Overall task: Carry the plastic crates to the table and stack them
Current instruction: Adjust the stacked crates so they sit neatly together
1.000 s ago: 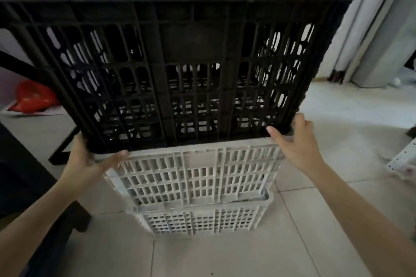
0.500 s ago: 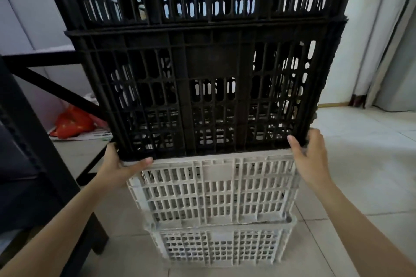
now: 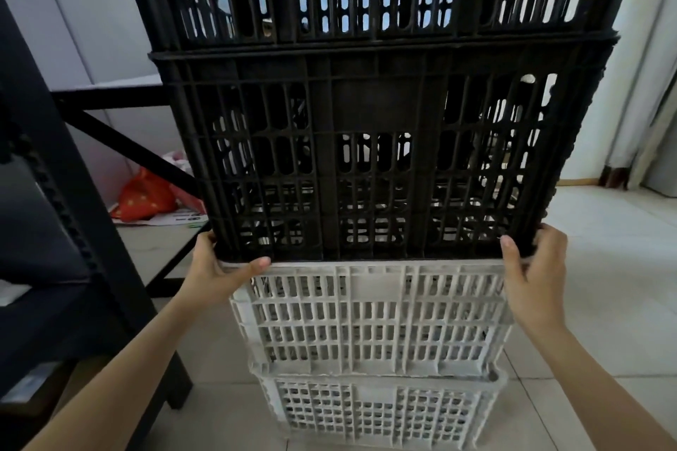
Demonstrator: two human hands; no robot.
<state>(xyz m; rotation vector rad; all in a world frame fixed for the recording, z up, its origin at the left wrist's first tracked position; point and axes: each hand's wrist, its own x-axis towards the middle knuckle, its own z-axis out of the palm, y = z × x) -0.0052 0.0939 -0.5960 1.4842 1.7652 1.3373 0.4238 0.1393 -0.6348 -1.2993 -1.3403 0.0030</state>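
Left grip [image 3: 219,267] at 8 o'clock and right grip [image 3: 535,278] at 4 o'clock each clasp a bottom corner of the black crate [image 3: 373,157], seemingly to lift it level off the white crates [image 3: 373,318] on the floor [image 3: 608,267].

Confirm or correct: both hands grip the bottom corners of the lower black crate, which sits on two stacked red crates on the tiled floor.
One slip: the head view shows the crates underneath, an upper white crate and a lower white crate, are not red. The left hand and right hand do grip the bottom corners of the lower black crate; the stack stands on the tiled floor.
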